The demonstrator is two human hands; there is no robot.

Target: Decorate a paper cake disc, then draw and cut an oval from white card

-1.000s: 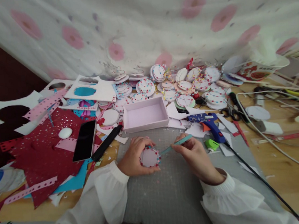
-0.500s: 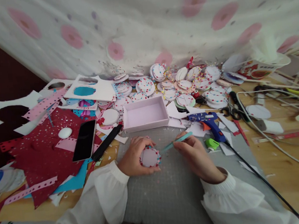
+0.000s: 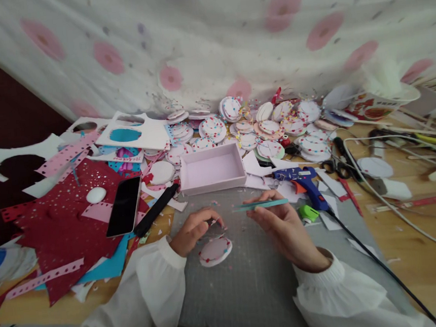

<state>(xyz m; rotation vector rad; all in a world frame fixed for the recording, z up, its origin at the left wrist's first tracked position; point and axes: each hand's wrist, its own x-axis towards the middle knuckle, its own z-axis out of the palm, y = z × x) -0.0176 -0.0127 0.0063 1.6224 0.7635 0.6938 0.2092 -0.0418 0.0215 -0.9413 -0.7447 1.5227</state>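
- The right hand (image 3: 280, 224) pinches thin teal tweezers (image 3: 260, 205) between thumb and fingers. The tweezers lie almost flat in the air, with the tip pointing left.
- The left hand (image 3: 193, 230) rests on the grey mat (image 3: 244, 288). Its fingers are curled loosely, and it is holding nothing big. Whether a tiny bit sits at its fingertips I cannot tell.
- A round white disc (image 3: 215, 250) with little red and blue dots around its edge lies flat on the mat. It is just near of the left hand and does not seem to touch it.
- Both arms wear white sleeves (image 3: 152, 286).
- A pale pink open box (image 3: 211, 168) sits at the far edge of the mat.
- A blue glue gun (image 3: 302, 179) lies to the right of the box, far of the right hand, with a black cord running near and right.
- A small green thing (image 3: 308, 211) lies just right of the right hand.
- A black phone (image 3: 124, 206) lies on red paper (image 3: 56, 233) to the left, with a black bar (image 3: 156, 209) beside it.
- Many more dotted discs (image 3: 260, 124) are heaped at the far side of the bench (image 3: 420, 247), by the spotted cloth (image 3: 207, 37).
- Black scissors (image 3: 336, 163) lie to the right of the glue gun.
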